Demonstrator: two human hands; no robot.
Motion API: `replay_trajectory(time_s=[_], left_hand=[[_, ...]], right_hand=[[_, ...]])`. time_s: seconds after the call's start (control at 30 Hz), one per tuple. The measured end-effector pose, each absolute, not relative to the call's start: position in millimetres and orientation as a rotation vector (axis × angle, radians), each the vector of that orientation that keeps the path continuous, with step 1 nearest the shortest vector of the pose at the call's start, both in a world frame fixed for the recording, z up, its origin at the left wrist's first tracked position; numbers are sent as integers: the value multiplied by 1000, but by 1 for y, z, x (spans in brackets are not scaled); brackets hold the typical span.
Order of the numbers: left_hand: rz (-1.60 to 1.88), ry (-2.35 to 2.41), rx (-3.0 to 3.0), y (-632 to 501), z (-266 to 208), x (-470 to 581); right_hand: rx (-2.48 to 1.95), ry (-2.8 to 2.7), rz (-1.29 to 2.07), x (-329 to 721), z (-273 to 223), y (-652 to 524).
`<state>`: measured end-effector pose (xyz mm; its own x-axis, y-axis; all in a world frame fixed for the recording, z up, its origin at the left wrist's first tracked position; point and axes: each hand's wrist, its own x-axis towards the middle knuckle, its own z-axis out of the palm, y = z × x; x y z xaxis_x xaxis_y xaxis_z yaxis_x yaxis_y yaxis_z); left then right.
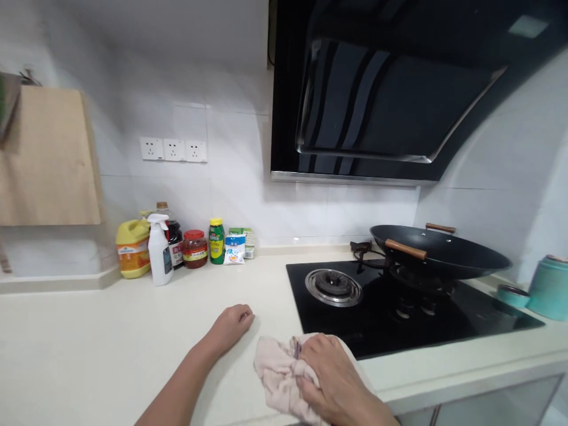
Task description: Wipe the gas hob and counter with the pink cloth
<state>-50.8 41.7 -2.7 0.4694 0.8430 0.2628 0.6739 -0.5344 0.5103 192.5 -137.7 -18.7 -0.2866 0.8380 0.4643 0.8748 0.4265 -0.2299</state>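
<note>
My right hand (331,376) grips a crumpled pale pink cloth (279,370) at the front left corner of the black glass cooktop (377,331). Part of the cloth is hidden under the palm, and its loose folds lie on the white counter (110,349). My left hand (233,325) rests on the counter to the left of the cloth, fingers curled into a loose fist, with nothing visible in it. Between this hand and the wall stand several bottles, a red-lidded jar (195,248) and a small white-and-blue packet (235,249).
A large black wok (444,251) with wooden handles sits on the right burner; the left burner (333,287) is bare. A white spray bottle (160,251) stands beside a yellow jug (133,251). Overhead hangs a black range hood (377,106). Teal containers (550,290) stand far right.
</note>
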Motion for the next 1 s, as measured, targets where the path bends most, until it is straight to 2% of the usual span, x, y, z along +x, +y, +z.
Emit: replay_trajectory(time_s=[0.33, 0.67, 0.83, 1.0], left_hand=[[695, 1308, 2391, 35, 6, -49], [687, 1277, 2365, 29, 10, -48], [672, 1276, 2383, 33, 6, -49], [654, 1258, 2397, 41, -1, -50]], right_hand=[[-1518, -2086, -75, 267, -22, -153], [-2085, -1796, -538, 433, -54, -158], [-2211, -1600, -647, 418, -56, -161], [-2053, -1701, -558, 348, -45, -163]])
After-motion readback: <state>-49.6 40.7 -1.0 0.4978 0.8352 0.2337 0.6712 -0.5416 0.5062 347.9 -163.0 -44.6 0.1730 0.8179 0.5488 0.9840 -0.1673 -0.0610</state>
